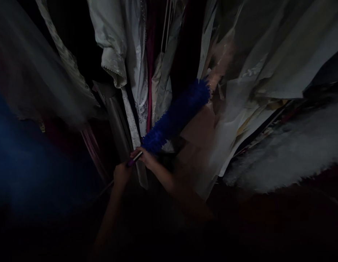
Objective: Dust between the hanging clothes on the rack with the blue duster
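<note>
A duster (180, 112) with a long blue fluffy head slants up to the right from my hands. My left hand (121, 174) is closed round the purple end of its handle. Just below the fluffy head, my right hand (144, 155) is wrapped round the thin shaft, part of which shines between the two hands. The duster's far tip lies against or in front of a peach-coloured garment (220, 62); whether they touch I cannot tell. Deep shadow hides most of my fingers.
Hanging clothes fill the view. A white garment with a beaded edge (113, 58) hangs ahead, a sheer white fabric (226, 120) to the right. White fluffy material (280, 153) lies at the far right, blue fabric (29, 156) at the left. The bottom is very dark.
</note>
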A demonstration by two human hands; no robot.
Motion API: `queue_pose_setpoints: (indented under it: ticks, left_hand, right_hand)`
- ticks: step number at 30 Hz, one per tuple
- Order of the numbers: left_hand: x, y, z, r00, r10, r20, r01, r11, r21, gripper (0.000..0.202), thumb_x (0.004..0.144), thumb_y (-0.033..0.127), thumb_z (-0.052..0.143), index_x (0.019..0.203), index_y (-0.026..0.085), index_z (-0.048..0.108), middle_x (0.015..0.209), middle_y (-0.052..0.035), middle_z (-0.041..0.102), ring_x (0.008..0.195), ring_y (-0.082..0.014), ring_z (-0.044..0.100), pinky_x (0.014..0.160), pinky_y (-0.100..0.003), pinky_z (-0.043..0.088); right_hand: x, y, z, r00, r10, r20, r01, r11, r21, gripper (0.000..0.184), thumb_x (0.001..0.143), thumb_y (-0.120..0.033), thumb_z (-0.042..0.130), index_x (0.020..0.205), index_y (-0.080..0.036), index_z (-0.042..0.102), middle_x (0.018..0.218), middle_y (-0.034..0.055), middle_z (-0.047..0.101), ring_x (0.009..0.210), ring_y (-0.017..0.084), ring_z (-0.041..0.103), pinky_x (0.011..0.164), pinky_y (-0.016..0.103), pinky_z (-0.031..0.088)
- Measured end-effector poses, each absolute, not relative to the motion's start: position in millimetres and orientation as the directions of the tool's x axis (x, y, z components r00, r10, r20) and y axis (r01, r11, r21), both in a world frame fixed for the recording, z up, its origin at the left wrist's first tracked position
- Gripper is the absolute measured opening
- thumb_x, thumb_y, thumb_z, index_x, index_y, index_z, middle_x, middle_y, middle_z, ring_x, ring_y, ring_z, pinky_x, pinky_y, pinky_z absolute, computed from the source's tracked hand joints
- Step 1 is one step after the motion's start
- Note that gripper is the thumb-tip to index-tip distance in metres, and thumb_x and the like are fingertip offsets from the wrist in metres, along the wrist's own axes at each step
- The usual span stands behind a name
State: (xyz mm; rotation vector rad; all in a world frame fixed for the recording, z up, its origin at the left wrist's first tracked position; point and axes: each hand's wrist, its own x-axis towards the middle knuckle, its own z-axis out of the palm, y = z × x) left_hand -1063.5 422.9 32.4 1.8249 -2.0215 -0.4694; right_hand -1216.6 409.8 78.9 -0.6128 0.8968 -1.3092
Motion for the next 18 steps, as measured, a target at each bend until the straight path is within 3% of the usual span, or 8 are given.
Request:
queue_pose_setpoints:
  ticks: [5, 7, 9, 13, 15, 18]
  left_hand:
    - [-1015, 436, 4, -0.029, -1.0, -0.005, -0.929, 0.025, 0.369, 0.036, 0.098, 0.033, 0.056, 0.123, 0.021, 0.079, 0.114, -0.0135, 0.081, 0.1, -0.026, 0.076, 0.068, -0.026, 0.04]
    - [-1011, 441, -2, -0.009, -0.999, -0.034, -0.936, -0.003, 0.353, 0.038, 0.099, 0.036, 0.056, 0.125, 0.02, 0.079, 0.112, -0.0133, 0.082, 0.098, -0.0266, 0.076, 0.067, -0.027, 0.039]
    - [-1019, 441, -1, -0.018, -1.0, -0.02, -0.912, 0.008, 0.411, 0.039, 0.101, 0.035, 0.054, 0.129, 0.02, 0.078, 0.112, -0.0129, 0.082, 0.098, -0.0253, 0.076, 0.067, -0.026, 0.041]
    - [-1048, 431, 20, -0.093, -0.995, 0.034, -0.865, 0.097, 0.491, 0.04, 0.1, 0.032, 0.054, 0.131, 0.021, 0.078, 0.115, -0.0131, 0.082, 0.1, -0.024, 0.077, 0.073, -0.026, 0.045]
    - [-1053, 426, 33, -0.095, -0.994, 0.06, -0.898, 0.112, 0.426, 0.041, 0.099, 0.039, 0.055, 0.13, 0.023, 0.078, 0.112, -0.0146, 0.082, 0.1, -0.0277, 0.077, 0.073, -0.029, 0.045]
    - [-1034, 420, 44, -0.118, -0.987, 0.109, -0.959, 0.141, 0.244, 0.042, 0.099, 0.046, 0.054, 0.123, 0.024, 0.08, 0.105, -0.0159, 0.081, 0.097, -0.0335, 0.077, 0.069, -0.032, 0.044]
  right_hand:
    - [-1172, 431, 31, 0.019, -0.946, -0.324, 0.596, 0.271, -0.756, 0.027, 0.092, -0.027, 0.061, 0.067, -0.021, 0.069, 0.076, 0.002, 0.077, 0.082, 0.02, 0.074, 0.099, 0.038, 0.055]
    - [-1163, 438, 24, -0.01, -0.961, -0.278, 0.528, 0.231, -0.817, 0.027, 0.092, -0.033, 0.063, 0.068, -0.023, 0.07, 0.076, 0.0014, 0.077, 0.087, 0.023, 0.073, 0.102, 0.045, 0.054]
    - [-1165, 439, 26, -0.034, -0.984, -0.174, 0.441, 0.141, -0.886, 0.028, 0.092, -0.038, 0.065, 0.068, -0.025, 0.071, 0.077, 0.0019, 0.077, 0.093, 0.024, 0.071, 0.106, 0.047, 0.051]
    - [-1191, 431, 46, -0.169, -0.982, -0.082, 0.388, 0.011, -0.922, 0.034, 0.092, -0.039, 0.063, 0.062, -0.025, 0.069, 0.072, 0.0023, 0.074, 0.086, 0.023, 0.07, 0.106, 0.042, 0.05]
    - [-1204, 428, 53, -0.229, -0.963, -0.142, 0.486, 0.013, -0.874, 0.033, 0.093, -0.038, 0.06, 0.063, -0.024, 0.067, 0.068, 0.0017, 0.072, 0.08, 0.021, 0.07, 0.097, 0.038, 0.055]
    - [-1203, 433, 47, -0.168, -0.949, -0.267, 0.718, 0.068, -0.693, 0.025, 0.089, -0.037, 0.063, 0.07, -0.022, 0.066, 0.07, 0.001, 0.072, 0.078, 0.02, 0.073, 0.086, 0.034, 0.058]
